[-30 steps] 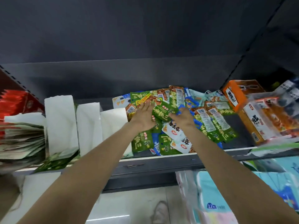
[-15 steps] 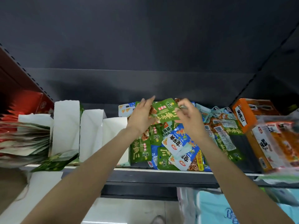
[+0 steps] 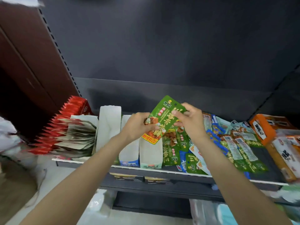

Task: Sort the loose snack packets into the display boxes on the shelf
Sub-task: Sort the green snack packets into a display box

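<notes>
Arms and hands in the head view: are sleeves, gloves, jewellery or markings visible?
Both forearms are bare up to the frame edge, with no sleeve in view. The left hand and right hand wear no gloves, and no watch, ring, bracelet or marking shows on either wrist.

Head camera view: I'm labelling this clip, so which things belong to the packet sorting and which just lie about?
Job: green foil snack packet, held by left hand and right hand; pile of loose green and blue packets; open white cardboard display boxes.
Lying about: red packet stack; orange carton; pale plastic bag under the shelf.
</notes>
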`<state>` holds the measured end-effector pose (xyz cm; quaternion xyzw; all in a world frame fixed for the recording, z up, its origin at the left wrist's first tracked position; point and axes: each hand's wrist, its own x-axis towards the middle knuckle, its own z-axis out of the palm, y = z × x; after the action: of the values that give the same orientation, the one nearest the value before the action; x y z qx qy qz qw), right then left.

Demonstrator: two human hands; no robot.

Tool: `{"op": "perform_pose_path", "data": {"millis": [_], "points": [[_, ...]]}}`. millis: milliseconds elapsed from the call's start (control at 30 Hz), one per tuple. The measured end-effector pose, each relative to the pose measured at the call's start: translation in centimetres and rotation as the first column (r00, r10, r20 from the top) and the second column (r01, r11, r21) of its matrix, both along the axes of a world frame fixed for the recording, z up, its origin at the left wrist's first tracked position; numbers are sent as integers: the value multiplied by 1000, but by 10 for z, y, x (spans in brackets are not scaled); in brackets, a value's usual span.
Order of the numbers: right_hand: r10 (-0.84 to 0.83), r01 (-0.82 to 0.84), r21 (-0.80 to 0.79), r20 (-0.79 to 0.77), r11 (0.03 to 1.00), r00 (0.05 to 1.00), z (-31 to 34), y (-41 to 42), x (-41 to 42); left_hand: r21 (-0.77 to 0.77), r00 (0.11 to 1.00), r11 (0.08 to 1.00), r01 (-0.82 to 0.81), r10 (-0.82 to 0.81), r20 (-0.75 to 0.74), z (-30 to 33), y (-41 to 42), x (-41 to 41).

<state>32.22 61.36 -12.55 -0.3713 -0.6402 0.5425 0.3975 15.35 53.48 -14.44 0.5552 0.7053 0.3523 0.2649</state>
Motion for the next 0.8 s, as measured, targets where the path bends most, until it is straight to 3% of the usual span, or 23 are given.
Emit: {"op": "perform_pose_path", "data": {"millis": [167, 367, 467, 567, 667, 800], "points": [[67, -72, 83, 53, 994, 996, 1, -53, -69, -21, 989, 998, -61, 57, -136, 3, -53, -68], [-16, -62, 305, 248, 950, 969, -16, -101, -126, 249, 983, 966, -71, 109, -146, 11, -107, -120], [-39, -71, 357, 291, 931, 956, -25, -119, -140, 292, 977, 956, -1, 63, -203, 12, -123, -131], [-27, -112, 373, 349, 921, 937, -30, -132, -145, 238, 949, 968, 80, 0, -317, 6, -133, -136], [17, -210, 364, 468, 908, 884, -35, -134, -143, 81, 879, 988, 129, -77, -470, -2, -138, -135], [215, -385, 128, 652, 914, 727, -43, -129, -138, -154, 812, 977, 147, -207, -545, -15, -138, -127]]}}
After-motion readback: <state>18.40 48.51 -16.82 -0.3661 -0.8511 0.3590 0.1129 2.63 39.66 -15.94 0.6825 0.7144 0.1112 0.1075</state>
